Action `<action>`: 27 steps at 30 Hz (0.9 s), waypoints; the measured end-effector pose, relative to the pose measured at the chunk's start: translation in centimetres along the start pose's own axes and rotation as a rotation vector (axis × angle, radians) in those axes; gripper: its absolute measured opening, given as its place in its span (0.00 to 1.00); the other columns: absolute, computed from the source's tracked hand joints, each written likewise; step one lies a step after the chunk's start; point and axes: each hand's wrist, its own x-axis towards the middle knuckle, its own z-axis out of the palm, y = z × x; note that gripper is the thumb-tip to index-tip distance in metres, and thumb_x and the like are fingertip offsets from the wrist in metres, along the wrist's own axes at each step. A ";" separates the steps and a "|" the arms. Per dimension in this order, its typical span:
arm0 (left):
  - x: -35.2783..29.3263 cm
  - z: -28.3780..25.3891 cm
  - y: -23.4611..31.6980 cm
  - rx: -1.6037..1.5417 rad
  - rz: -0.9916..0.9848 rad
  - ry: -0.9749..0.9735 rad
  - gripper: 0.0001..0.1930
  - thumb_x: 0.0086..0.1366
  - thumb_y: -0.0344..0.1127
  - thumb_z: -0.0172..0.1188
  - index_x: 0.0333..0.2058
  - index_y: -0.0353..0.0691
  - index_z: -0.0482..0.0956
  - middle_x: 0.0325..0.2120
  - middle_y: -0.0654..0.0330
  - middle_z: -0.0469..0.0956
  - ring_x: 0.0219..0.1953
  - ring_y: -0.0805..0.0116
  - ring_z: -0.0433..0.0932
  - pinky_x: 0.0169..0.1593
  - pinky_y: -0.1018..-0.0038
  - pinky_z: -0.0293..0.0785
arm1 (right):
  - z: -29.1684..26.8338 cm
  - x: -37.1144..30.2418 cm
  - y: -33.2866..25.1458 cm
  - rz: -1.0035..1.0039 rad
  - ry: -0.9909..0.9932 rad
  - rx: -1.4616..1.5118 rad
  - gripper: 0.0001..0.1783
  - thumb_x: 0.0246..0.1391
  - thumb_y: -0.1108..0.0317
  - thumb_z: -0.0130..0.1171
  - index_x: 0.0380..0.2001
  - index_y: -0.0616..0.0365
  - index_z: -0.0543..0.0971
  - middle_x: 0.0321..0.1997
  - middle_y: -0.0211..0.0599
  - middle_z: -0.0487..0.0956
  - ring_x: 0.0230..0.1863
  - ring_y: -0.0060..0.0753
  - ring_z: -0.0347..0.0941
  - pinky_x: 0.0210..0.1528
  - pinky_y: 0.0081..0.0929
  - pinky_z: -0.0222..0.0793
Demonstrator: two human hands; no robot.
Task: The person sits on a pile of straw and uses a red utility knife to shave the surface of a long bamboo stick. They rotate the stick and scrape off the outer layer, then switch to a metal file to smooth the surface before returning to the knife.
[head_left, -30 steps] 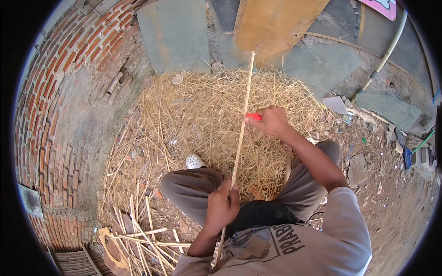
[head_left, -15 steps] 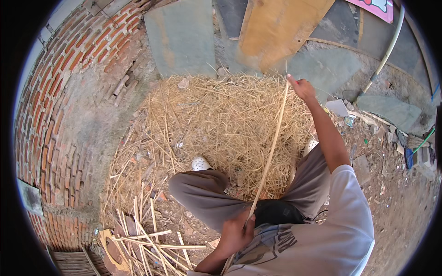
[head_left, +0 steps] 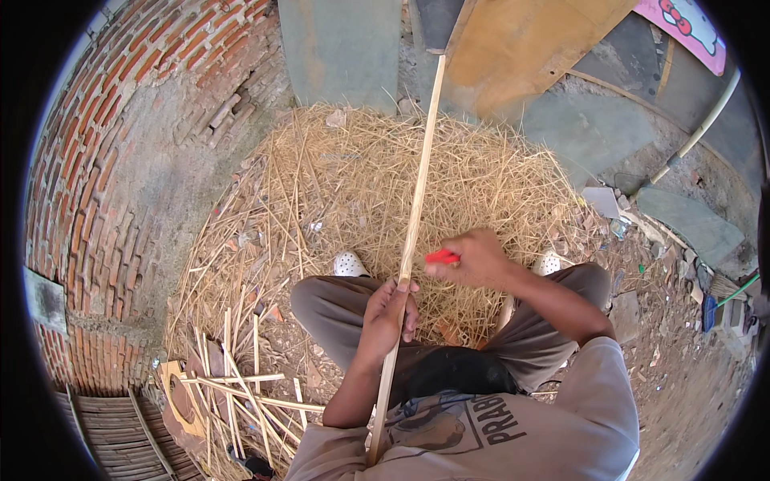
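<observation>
A long, pale bamboo strip [head_left: 422, 172] runs from against my shirt up past the far edge of the straw. My left hand [head_left: 387, 318] is closed round its lower part, thumb on top, above my lap. Just right of the strip, my right hand [head_left: 473, 260] grips a tool with a red handle [head_left: 443, 256]; whatever blade or tip it has is hidden or blurred. The tool is close to the strip, but I cannot tell whether they touch. Between my bent legs lies a dark pad [head_left: 457, 371].
Thin shavings [head_left: 361, 184] form a wide heap in front of me. Several cut strips [head_left: 257, 401] lie crossed at the lower left. A brick wall [head_left: 96, 192] stands on the left, boards [head_left: 341, 56] lean at the back, and a pale pipe [head_left: 710, 120] is at the right.
My right hand has come back from the strip's far end to near my left hand. The strip now stands more upright in view, and my left hand sits farther forward on it.
</observation>
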 end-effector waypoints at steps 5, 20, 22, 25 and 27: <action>0.9 2.0 1.7 0.058 -0.015 -0.053 0.12 0.75 0.42 0.43 0.44 0.41 0.70 0.12 0.69 0.61 0.11 0.82 0.55 0.14 0.83 0.53 | -0.9 0.2 0.2 -0.092 0.108 -0.012 0.31 0.41 0.32 0.64 0.13 0.51 0.76 0.10 0.35 0.70 0.13 0.40 0.70 0.18 0.35 0.65; 0.2 3.4 1.0 0.460 0.181 0.018 0.09 0.73 0.36 0.47 0.39 0.36 0.69 0.19 0.67 0.64 0.21 0.81 0.62 0.25 0.79 0.60 | -2.2 1.6 4.1 -0.194 0.310 -0.262 0.40 0.37 0.23 0.58 0.08 0.51 0.68 0.07 0.31 0.65 0.10 0.35 0.66 0.17 0.34 0.63; -0.4 3.8 1.4 0.517 0.206 0.025 0.08 0.73 0.35 0.47 0.39 0.36 0.68 0.19 0.66 0.64 0.21 0.80 0.62 0.25 0.78 0.60 | -2.4 1.8 4.2 -0.163 0.320 -0.248 0.40 0.38 0.22 0.57 0.08 0.52 0.68 0.08 0.31 0.66 0.10 0.36 0.66 0.17 0.34 0.63; -0.6 3.7 1.2 0.534 0.205 -0.001 0.08 0.73 0.36 0.46 0.40 0.37 0.68 0.21 0.71 0.62 0.23 0.84 0.59 0.26 0.82 0.57 | -3.2 2.5 5.5 -0.131 0.354 -0.308 0.40 0.38 0.22 0.56 0.07 0.51 0.70 0.06 0.31 0.66 0.09 0.34 0.66 0.16 0.33 0.62; -0.9 3.6 1.1 0.518 0.198 -0.015 0.08 0.74 0.36 0.46 0.40 0.38 0.69 0.22 0.73 0.61 0.24 0.86 0.57 0.27 0.84 0.56 | -3.4 3.0 6.3 -0.116 0.362 -0.334 0.40 0.39 0.21 0.56 0.07 0.50 0.71 0.05 0.30 0.66 0.08 0.33 0.66 0.15 0.32 0.62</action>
